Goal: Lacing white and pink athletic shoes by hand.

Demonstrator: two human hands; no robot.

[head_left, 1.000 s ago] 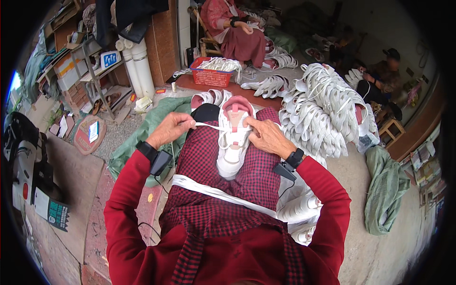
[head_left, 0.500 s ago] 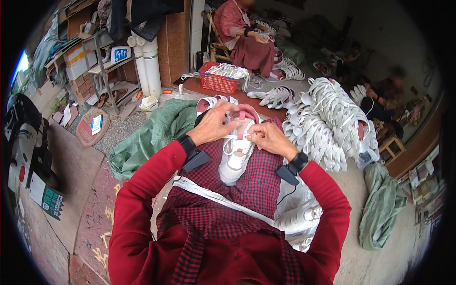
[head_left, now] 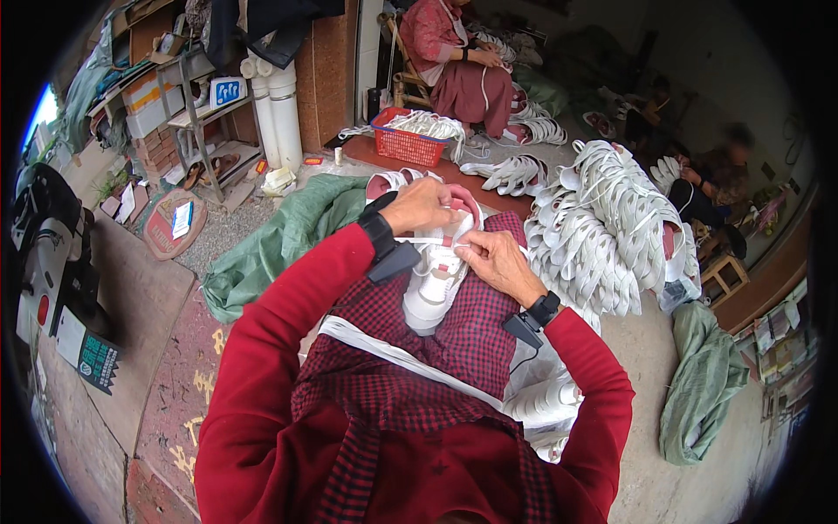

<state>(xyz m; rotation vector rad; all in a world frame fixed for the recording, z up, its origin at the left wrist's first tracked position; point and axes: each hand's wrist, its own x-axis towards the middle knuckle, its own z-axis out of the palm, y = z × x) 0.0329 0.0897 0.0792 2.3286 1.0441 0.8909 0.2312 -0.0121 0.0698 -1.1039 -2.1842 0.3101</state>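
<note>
A white and pink sneaker lies on the checked cloth over my lap, toe toward me. My left hand bends over its upper opening, fingers curled against the tongue and pink collar; the fingertips are partly hidden. On the other side my right hand pinches a white shoelace between thumb and forefinger, close to the upper eyelets. The lace stretches across the tongue beneath my left hand.
Right of my lap rises a big pile of white sneakers. A red basket of laces stands ahead, near a seated person. Green sacks lie at left and right. Wrapped shoes sit beside my right thigh.
My left hand has shifted right and slightly up over the shoe's opening. The lace now runs across the tongue to my right hand, which has moved a little right and down.
</note>
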